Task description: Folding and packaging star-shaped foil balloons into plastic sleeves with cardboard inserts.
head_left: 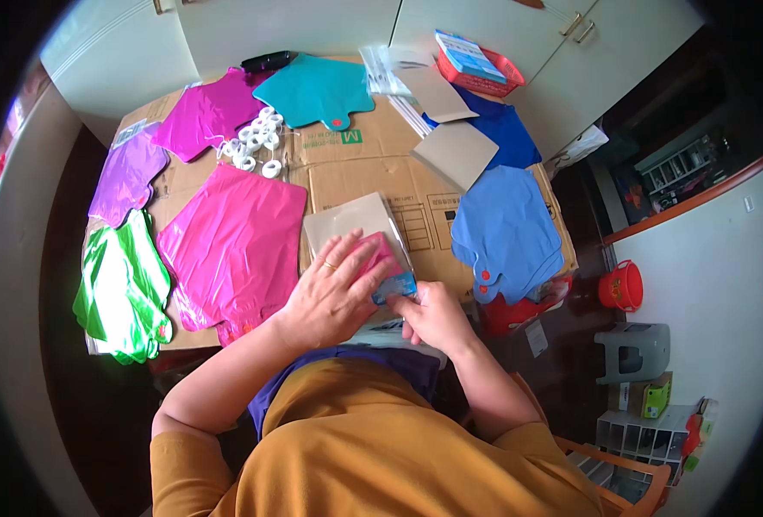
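Observation:
My left hand lies flat with its fingers stretched out, pressing on a folded piece of pink foil. Beneath the foil is a beige card, with a clear plastic edge along its right side. At the near end of the foil sits a small blue printed label. My right hand is closed at the label's lower right corner, pinching the edge of the clear packet between thumb and fingers. To the left of my left hand spreads a large flat pink foil balloon.
More flat foil balloons lie around the cardboard-covered table: green, purple, magenta, teal and light blue. White ribbon rolls are heaped at back left. Beige cards and a red basket sit at back right.

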A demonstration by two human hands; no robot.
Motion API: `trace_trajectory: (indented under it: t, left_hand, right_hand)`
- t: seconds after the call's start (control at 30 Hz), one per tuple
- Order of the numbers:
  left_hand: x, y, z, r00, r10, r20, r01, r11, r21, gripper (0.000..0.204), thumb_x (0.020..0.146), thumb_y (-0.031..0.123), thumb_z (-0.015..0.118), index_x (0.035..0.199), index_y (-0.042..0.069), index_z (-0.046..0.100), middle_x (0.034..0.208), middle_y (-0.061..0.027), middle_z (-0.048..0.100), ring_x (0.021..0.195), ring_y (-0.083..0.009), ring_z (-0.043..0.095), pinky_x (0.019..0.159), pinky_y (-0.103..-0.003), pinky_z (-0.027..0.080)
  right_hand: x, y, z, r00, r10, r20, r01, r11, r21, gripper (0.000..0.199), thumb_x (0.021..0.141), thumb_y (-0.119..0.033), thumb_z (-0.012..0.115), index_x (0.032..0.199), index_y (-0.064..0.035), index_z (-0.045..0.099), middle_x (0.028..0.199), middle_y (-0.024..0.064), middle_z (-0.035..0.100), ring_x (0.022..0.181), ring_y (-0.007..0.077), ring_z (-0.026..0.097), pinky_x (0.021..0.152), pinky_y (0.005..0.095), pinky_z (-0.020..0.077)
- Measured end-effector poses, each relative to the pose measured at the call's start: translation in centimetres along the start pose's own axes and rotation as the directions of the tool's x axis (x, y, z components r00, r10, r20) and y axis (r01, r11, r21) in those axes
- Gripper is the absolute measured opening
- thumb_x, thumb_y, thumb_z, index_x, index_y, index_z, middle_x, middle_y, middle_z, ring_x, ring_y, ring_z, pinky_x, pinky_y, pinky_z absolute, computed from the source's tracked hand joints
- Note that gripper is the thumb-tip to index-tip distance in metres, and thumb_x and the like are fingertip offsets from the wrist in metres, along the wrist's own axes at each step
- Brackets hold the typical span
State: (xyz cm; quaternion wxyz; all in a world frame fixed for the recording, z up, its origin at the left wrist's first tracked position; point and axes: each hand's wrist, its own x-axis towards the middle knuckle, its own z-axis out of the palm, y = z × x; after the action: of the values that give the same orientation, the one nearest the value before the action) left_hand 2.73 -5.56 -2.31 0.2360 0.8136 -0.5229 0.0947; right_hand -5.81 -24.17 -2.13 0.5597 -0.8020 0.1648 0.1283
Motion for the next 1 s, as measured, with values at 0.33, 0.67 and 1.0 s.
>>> trace_trajectory:
  t: [0.33, 0.67, 1.0]
  left_hand:
    - [-1.0, -1.2, 2.1, 0.995, 0.058, 0.086, -0.052, 0.996, -0.070, 0.065, 0.075, 0.018, 0.071, 0.134, 0.003, 0.048, 0.141, -0.0192, 0.041, 0.134, -0.0364, 0.037, 0.112, -0.050, 0.030]
    - [-0.5, -1.0, 1.3, 0.996, 0.017, 0.086, -0.007, 0.993, -0.116, 0.059, 0.075, 0.016, 0.071, 0.129, 0.003, 0.050, 0.130, -0.0172, 0.044, 0.130, -0.0363, 0.039, 0.110, -0.050, 0.032]
    - [-1.3, -1.6, 2.2, 0.990, 0.047, -0.135, -0.073, 0.978, -0.194, 0.024, 0.078, 0.006, 0.069, 0.098, 0.000, 0.057, 0.111, -0.0181, 0.059, 0.122, -0.0378, 0.051, 0.106, -0.053, 0.036]
  right_hand:
    - [11.6, -7.2, -10.0, 0.851, -0.512, -0.115, 0.371, 0.743, -0.557, 0.021, 0.082, -0.024, 0.069, 0.072, -0.0050, 0.067, 0.065, 0.0163, 0.063, 0.064, 0.0271, 0.066, 0.061, 0.0386, 0.0500]
    - [27.4, -9.9, -9.6, 0.905, -0.349, -0.244, -0.133, 0.313, -0.940, 0.022, 0.085, -0.012, 0.057, 0.101, -0.0091, 0.072, 0.108, 0.0145, 0.069, 0.103, 0.0321, 0.066, 0.084, 0.0433, 0.0537]
    - [12.3, -8.2, -9.0, 0.609, -0.774, -0.172, 0.540, 0.563, -0.626, 0.008, 0.088, -0.014, 0.058, 0.086, -0.0063, 0.056, 0.072, 0.0165, 0.063, 0.067, 0.0360, 0.064, 0.057, 0.0428, 0.0492]
